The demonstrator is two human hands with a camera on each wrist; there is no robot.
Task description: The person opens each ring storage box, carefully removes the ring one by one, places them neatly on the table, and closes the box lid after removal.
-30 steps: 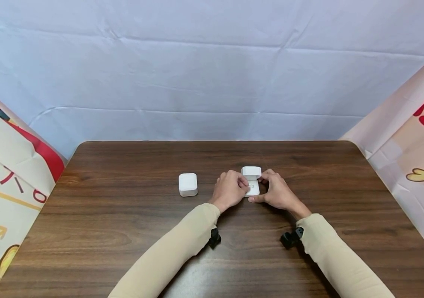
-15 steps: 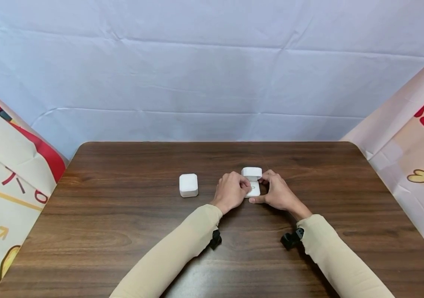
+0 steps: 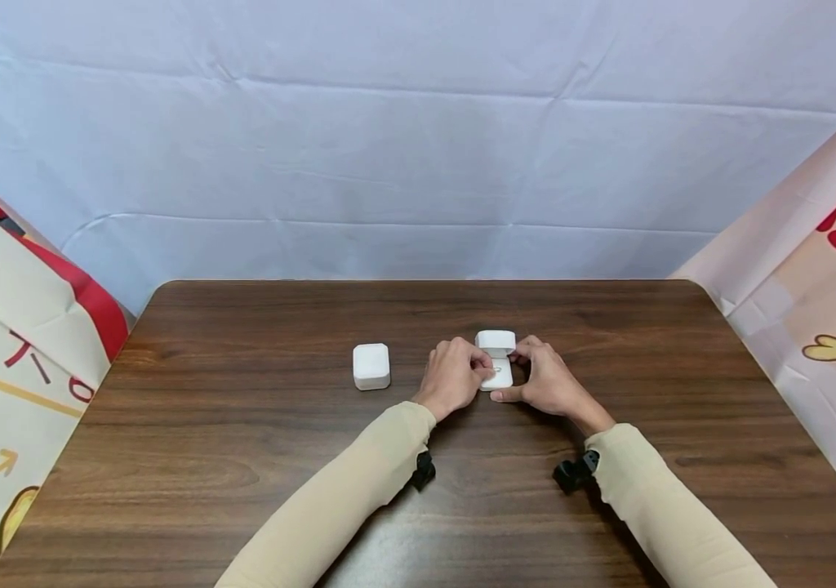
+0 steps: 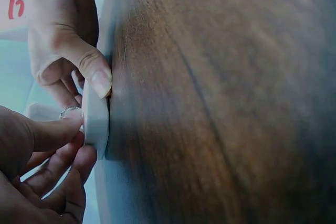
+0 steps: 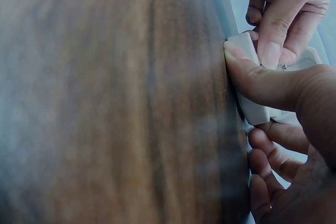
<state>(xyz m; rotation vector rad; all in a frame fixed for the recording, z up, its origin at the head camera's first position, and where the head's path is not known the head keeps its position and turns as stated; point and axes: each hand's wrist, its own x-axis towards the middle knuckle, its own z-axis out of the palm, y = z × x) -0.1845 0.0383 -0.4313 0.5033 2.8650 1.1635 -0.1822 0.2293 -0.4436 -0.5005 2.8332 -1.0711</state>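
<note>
A white ring box stands on the table with its lid raised at the back. My right hand grips the box's base, thumb on the front side and the other fingers behind. From the left, my left hand reaches over the base and pinches a small ring between thumb and fingertips. Sparkling stones show on the ring in the right wrist view. The ring sits right at the cushion, its lower part hidden by the fingers.
A second white box, closed, stands to the left of my left hand on the brown wooden table. Behind the table hangs a pale cloth. Printed sheets hang at both sides.
</note>
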